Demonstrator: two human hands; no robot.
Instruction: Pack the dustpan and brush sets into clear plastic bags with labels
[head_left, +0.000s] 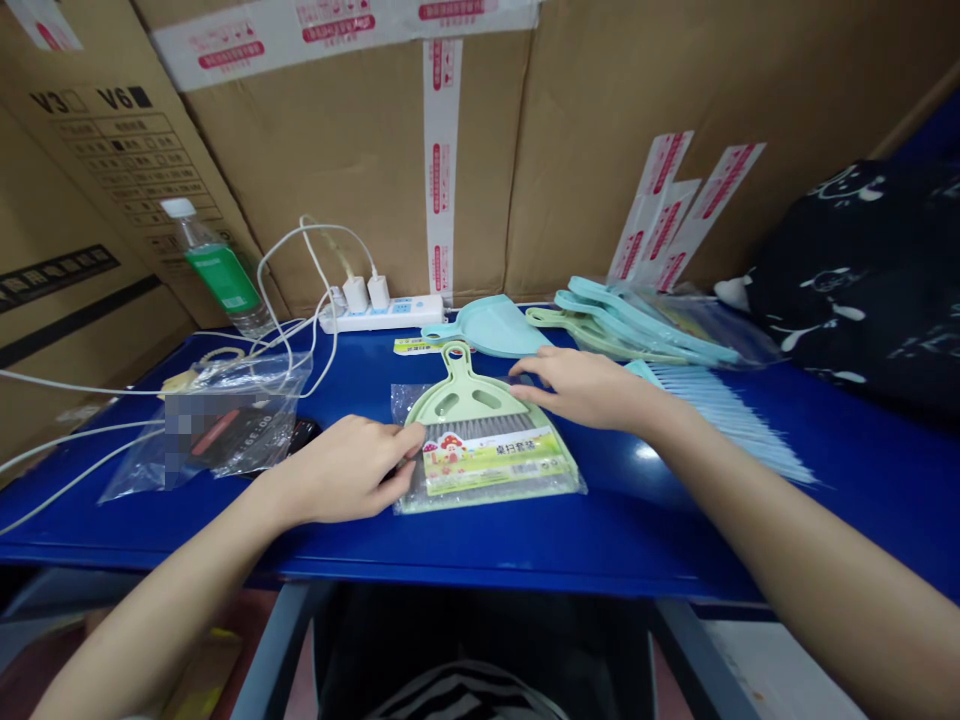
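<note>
Head view shows both hands on one packed brush set, a pale green small brush with its dustpan inside a clear plastic bag, lying flat on the blue bench. Judging from this, the green set is already inside its bag with the printed card in front, so the packing of this piece looks mostly done; what seems left is to close or smooth the bag. Beyond the right hand, several loose light blue dustpans and brushes lie without bags, so it seems more pieces wait.

The left hand lies at the left edge of the bag. Its fingers are curled, and thumb and forefinger pinch the plastic near the brush bristles, so it is closed on the bag edge. The right hand is flat and open, palm down, its fingertips touching the upper right corner of the bag beside the green handle; it presses and does not grip.

To the left of the left hand lies another clear bag with a dark object inside, and white cables run over it to a power strip farther away. A water bottle stands behind that, against the cardboard boxes. To the right of the right hand rests a black cloth with white drawing.
</note>
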